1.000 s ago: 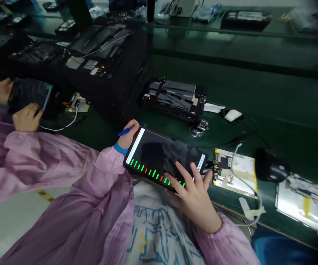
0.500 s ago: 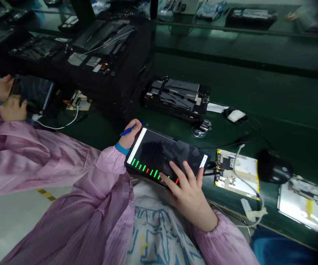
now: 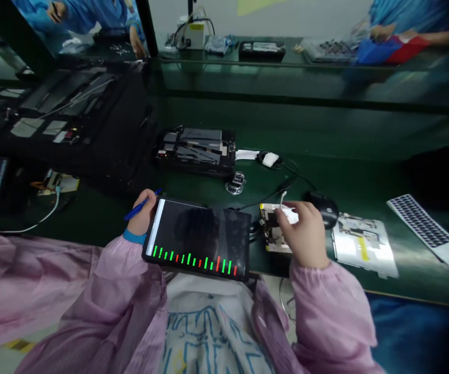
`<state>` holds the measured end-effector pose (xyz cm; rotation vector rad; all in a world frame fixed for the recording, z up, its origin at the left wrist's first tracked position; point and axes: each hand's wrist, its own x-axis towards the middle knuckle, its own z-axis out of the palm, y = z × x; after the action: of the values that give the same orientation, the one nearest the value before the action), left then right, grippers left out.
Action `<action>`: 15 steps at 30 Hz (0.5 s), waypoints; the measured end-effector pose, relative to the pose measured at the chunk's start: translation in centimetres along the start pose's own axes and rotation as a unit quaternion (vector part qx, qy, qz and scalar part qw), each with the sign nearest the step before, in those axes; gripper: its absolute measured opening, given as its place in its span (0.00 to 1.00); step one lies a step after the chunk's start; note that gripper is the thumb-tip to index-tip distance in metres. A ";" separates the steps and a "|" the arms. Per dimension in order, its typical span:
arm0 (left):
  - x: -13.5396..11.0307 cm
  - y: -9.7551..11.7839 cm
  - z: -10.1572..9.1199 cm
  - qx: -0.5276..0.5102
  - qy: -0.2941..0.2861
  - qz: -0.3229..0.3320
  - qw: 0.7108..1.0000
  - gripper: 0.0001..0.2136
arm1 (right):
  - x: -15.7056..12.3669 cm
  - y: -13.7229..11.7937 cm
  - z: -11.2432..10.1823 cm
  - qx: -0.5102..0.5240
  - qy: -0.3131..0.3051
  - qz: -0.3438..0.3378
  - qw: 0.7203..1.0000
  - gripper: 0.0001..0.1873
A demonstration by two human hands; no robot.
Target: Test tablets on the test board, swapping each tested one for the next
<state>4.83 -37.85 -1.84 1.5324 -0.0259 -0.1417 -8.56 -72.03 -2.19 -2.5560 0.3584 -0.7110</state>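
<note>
My left hand (image 3: pixel 142 212) grips the left edge of a dark tablet screen (image 3: pixel 204 234), with a blue pen (image 3: pixel 140 206) held between its fingers. Green and red bars light up along the screen's lower part. Short dark leads run from the screen's right side to an opened board-and-battery unit (image 3: pixel 271 240) with yellow edges. Over that unit is my right hand (image 3: pixel 304 228), thumb and fingers closed around a white cable (image 3: pixel 282 198) whose end sticks up above them. The fingers cover part of the unit and of the cable.
A black tray of parts (image 3: pixel 196 148) stands behind the screen, near a small metal device (image 3: pixel 235 183). To the right are a black mouse-like object (image 3: pixel 323 209), a silver panel (image 3: pixel 364 244) and a label sheet (image 3: pixel 422 223). Stacked black trays (image 3: pixel 80 124) rise at left. Co-workers (image 3: pixel 415 26) stand across the bench.
My right hand has left the screen's surface and moved right to the cable over the board unit. My left hand still holds the screen and pen. The view has shifted right and upward.
</note>
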 end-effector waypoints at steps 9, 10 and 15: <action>0.8 0.3 -0.3 -0.019 -0.007 -0.036 0.999 0.14 | 2.8 2.0 0.9 0.228 -0.066 0.140 0.961 0.20; 0.9 0.3 -0.2 -0.030 -0.007 -0.036 0.999 0.14 | 2.0 1.3 0.2 0.313 -0.071 0.144 0.936 0.22; 1.1 0.5 0.4 -0.047 0.000 -0.015 0.999 0.16 | -2.8 -1.6 -2.8 0.422 -0.174 0.141 0.879 0.16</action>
<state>5.92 -38.32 -1.37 1.4395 0.0031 -0.1655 -12.16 -70.62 -0.41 -1.6927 0.2191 -0.2000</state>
